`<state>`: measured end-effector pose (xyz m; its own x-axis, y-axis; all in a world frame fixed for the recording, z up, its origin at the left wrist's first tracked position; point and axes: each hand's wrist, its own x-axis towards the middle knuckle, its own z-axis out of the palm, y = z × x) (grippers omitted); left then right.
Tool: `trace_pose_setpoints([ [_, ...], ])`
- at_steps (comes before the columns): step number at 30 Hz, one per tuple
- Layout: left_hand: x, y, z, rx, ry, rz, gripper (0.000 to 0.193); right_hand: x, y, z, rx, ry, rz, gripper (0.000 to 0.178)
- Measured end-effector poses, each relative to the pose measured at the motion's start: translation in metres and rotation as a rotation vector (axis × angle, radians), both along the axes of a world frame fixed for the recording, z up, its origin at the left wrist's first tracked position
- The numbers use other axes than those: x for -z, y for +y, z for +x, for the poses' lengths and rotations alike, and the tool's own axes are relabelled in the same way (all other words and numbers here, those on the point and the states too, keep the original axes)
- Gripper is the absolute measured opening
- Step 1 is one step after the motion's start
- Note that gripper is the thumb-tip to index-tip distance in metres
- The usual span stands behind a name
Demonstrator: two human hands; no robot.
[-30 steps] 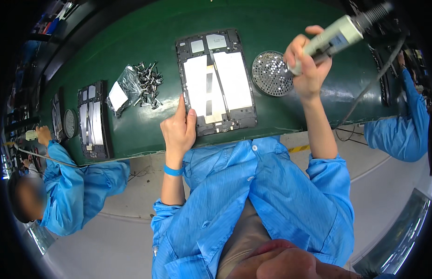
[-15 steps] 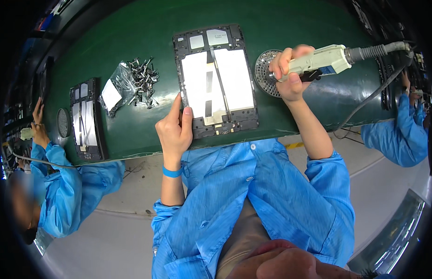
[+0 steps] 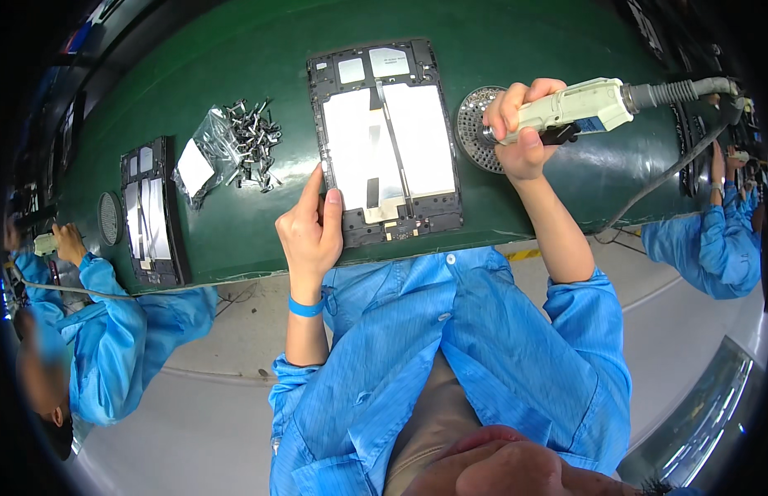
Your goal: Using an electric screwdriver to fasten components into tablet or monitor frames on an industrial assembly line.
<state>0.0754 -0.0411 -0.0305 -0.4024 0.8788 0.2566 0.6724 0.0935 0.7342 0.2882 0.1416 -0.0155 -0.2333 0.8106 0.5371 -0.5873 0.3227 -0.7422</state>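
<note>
An opened tablet [image 3: 437,211] lies on the green bench in front of me, its black frame, white battery area and flat cables showing. At its lower left edge, my left hand [image 3: 308,227] grips the side with thumb and index finger. Wrapped around a pale electric screwdriver [image 3: 578,107] is my right hand [image 3: 524,124], to the right of the tablet. The screwdriver lies nearly level, its front end over a round perforated metal screw tray [image 3: 473,112]; its tip is hidden by my fingers and too small to make out.
Left of the tablet lie a heap of small dark and silvery parts [image 3: 256,140] and a clear plastic bag [image 3: 210,140] with a white label. Further left are a second opened tablet [image 3: 148,215] and a round tray [image 3: 110,218], near a co-worker [image 3: 111,331]. The screwdriver's cable [image 3: 648,194] loops down at right.
My right hand and the screwdriver sit slightly further right, still by the screw tray. My left hand stays on the tablet's edge. The co-worker's hands at far left have shifted.
</note>
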Motion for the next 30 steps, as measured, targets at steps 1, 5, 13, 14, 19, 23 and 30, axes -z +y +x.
trace_pose_setpoints([
  [1,-0.001,0.000,0.000,0.000,-0.007,-0.006,0.037,-0.001,-0.001,0.000,-0.012,-0.014,0.006,0.049],
  [5,-0.002,-0.001,0.000,-0.002,0.009,-0.017,0.038,0.001,0.011,0.006,-0.261,-0.008,0.113,0.050],
  [13,0.002,0.001,0.001,0.011,-0.015,0.017,0.039,-0.001,-0.002,0.001,-0.060,-0.140,0.103,0.040],
  [14,0.002,0.001,0.000,0.005,-0.015,0.013,0.039,-0.002,-0.002,0.000,-0.088,-0.119,0.085,0.043],
  [19,-0.002,-0.003,0.000,0.000,-0.007,-0.007,0.039,-0.006,0.010,0.005,-0.384,-0.143,0.194,0.057],
  [23,0.000,-0.001,-0.001,0.007,-0.008,-0.006,0.040,-0.006,-0.006,-0.005,0.039,-0.227,0.082,0.043],
  [30,-0.004,-0.001,0.000,0.021,-0.009,-0.033,0.045,0.004,0.004,-0.003,-0.066,-0.041,0.151,0.049],
])
